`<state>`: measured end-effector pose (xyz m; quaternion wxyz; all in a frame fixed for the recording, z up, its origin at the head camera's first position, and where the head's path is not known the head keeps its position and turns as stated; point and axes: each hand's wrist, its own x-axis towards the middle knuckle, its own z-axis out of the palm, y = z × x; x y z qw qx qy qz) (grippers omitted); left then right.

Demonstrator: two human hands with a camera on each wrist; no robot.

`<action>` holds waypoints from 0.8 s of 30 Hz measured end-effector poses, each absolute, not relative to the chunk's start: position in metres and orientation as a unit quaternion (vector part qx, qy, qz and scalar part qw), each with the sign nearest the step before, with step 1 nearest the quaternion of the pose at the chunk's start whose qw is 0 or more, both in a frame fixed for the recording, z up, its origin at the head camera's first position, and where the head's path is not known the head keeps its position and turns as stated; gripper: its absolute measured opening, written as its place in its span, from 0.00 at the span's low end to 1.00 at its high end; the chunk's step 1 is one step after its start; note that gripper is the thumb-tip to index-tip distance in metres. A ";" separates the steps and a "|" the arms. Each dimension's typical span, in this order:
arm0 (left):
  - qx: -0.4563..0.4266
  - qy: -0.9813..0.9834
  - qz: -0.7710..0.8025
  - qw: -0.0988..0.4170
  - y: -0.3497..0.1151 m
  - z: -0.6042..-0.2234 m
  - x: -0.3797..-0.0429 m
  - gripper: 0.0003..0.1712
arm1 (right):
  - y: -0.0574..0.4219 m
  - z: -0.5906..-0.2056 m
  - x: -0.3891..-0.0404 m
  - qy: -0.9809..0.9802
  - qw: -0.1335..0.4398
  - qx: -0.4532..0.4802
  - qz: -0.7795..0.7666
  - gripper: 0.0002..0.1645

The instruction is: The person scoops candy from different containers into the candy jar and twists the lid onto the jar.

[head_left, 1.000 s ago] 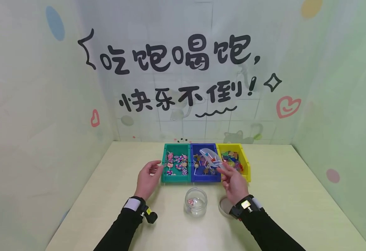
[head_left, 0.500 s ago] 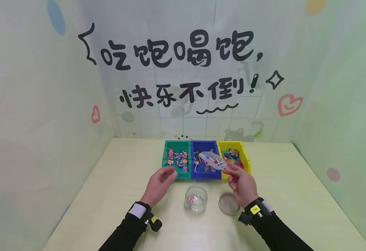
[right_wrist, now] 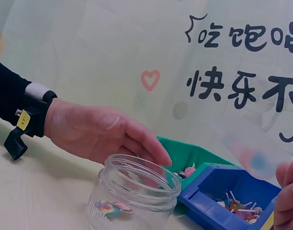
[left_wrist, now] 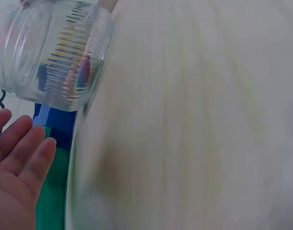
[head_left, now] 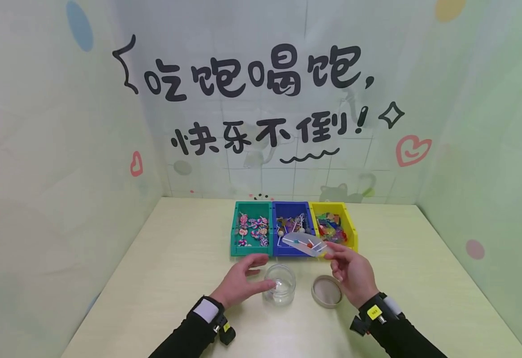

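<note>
My right hand [head_left: 355,274] pinches the end of a translucent scoop [head_left: 297,239]; a few tiny stick lollipops lie in it. The scoop is over the front of the blue bin [head_left: 283,251]. Close to the left side of a glass jar [head_left: 283,297], my left hand [head_left: 239,284] has its fingers spread, with the thumb in front of the glass. Whether it touches the jar I cannot tell. In the right wrist view, colourful swirl candies [right_wrist: 110,209] sit at the bottom of the lidless jar [right_wrist: 146,211]. A round lid [head_left: 326,292] lies right of it.
Joined to the blue bin are a green bin [head_left: 238,251] of swirl lollipops on the left and a yellow bin [head_left: 353,241] of colourful pieces on the right. They stand towards the back of the pale table [head_left: 189,233], before a printed wall.
My left hand has moved right, from the green bin to beside the jar. My right hand has drawn the scoop towards me, from above the blue bin to its front edge.
</note>
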<state>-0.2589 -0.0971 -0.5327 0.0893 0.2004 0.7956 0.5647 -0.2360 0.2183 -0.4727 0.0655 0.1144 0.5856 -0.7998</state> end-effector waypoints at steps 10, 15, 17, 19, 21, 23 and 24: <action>0.202 0.800 0.549 0.131 -0.089 -0.534 -0.253 0.55 | 0.226 -0.466 -0.228 0.615 0.081 0.095 -0.778 0.30; 0.205 0.809 0.531 0.149 -0.086 -0.533 -0.253 0.57 | 0.230 -0.464 -0.225 0.633 0.083 0.087 -0.765 0.30; 0.207 0.812 0.525 0.150 -0.086 -0.533 -0.253 0.57 | 0.232 -0.463 -0.224 0.638 0.084 0.087 -0.760 0.30; 0.210 0.814 0.520 0.149 -0.085 -0.533 -0.253 0.56 | 0.233 -0.462 -0.224 0.643 0.085 0.085 -0.756 0.30; 0.212 0.816 0.517 0.148 -0.085 -0.534 -0.253 0.55 | 0.233 -0.460 -0.223 0.649 0.085 0.083 -0.751 0.30; 0.214 0.815 0.517 0.150 -0.085 -0.533 -0.252 0.53 | 0.234 -0.458 -0.223 0.654 0.086 0.082 -0.747 0.29; 0.214 0.815 0.517 0.151 -0.084 -0.533 -0.252 0.52 | 0.234 -0.458 -0.223 0.658 0.087 0.080 -0.744 0.29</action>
